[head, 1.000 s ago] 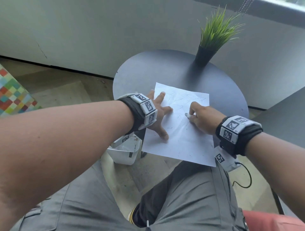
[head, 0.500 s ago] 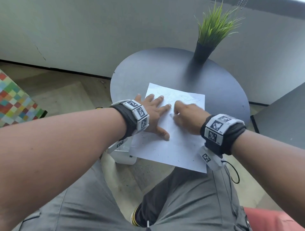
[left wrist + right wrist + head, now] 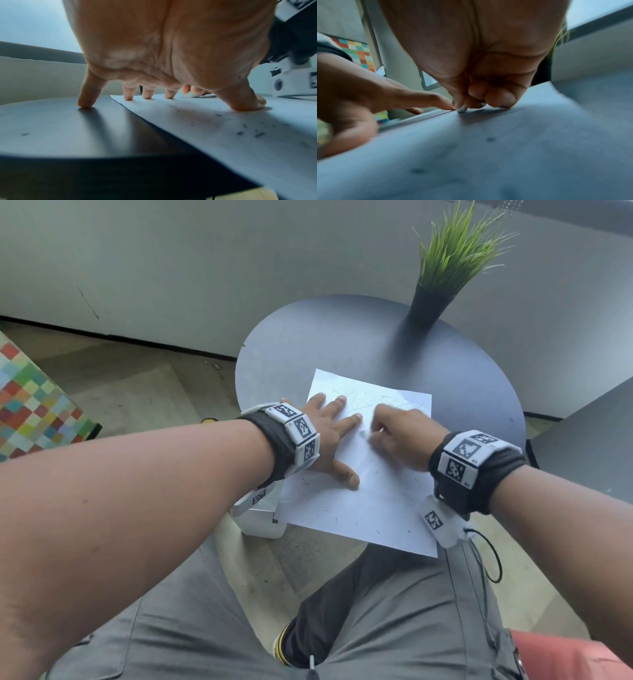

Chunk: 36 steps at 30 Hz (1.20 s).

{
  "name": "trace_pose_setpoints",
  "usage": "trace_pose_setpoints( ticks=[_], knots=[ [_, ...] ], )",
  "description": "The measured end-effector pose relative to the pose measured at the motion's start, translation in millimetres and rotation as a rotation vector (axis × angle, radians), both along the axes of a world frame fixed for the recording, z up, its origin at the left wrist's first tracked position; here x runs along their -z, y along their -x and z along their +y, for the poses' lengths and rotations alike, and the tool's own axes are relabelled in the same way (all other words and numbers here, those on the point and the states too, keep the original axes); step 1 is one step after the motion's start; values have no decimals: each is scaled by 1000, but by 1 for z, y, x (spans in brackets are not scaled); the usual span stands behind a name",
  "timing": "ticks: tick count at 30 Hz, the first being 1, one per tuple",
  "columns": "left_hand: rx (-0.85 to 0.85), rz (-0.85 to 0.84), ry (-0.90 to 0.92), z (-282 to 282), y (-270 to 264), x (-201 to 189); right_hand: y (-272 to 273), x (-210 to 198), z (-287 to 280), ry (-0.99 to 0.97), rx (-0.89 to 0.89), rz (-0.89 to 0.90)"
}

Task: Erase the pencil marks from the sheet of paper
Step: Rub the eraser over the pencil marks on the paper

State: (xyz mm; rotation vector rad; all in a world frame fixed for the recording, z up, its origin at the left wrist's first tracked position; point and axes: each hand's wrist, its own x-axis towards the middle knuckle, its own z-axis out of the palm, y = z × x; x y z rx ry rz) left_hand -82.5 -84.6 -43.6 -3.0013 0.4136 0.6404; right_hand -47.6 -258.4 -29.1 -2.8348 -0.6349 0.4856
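On the round table, the sheet of paper lies with its long axis running away from the person. The left hand, fingers straight and splayed, presses the paper's left edge. Beside it, the right hand curls round a white eraser touching the paper

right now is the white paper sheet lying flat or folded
Flat: the white paper sheet lies spread on the round dark table, left hand pressing it down.

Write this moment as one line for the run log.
left hand flat, pressing paper | right hand rubbing eraser on paper | pencil marks remain
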Motion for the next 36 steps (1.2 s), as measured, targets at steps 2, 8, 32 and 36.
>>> trace_pose_setpoints(
  ticks=[2, 8, 32, 36],
  knots=[
    [0, 12, -13, -3, 2, -5, -2, 2, -4, 7, 69, -47],
    [17, 29, -28, -5, 2, -12, 12, 6, 7, -5, -163, 28],
    [154, 42, -193, -6, -21, -31, -8, 5, -29, 119, 52, -11],
    [139, 35, -106, -6, -17, -26, -2, 4, -25, 167, -73, -43]
  ],
)
